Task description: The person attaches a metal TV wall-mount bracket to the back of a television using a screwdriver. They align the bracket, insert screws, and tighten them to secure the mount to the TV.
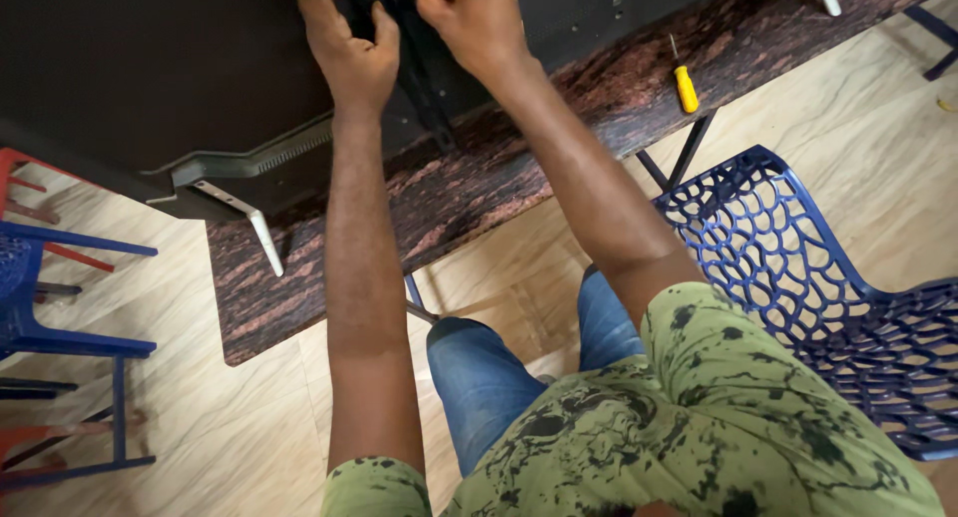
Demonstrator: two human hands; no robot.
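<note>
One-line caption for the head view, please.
Both hands, left hand and right hand, grip a black bracket on a television's back; yellow screwdriver nearby.

One flat-panel television (150, 78), black and rectangular, lies screen-down on the brown mottled worktop (479, 188), rear casing uppermost.

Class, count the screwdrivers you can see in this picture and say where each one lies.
1. The yellow-handled screwdriver lies on the dark table, to the right of the right hand. Others may be hidden under the flat black panel.
</note>
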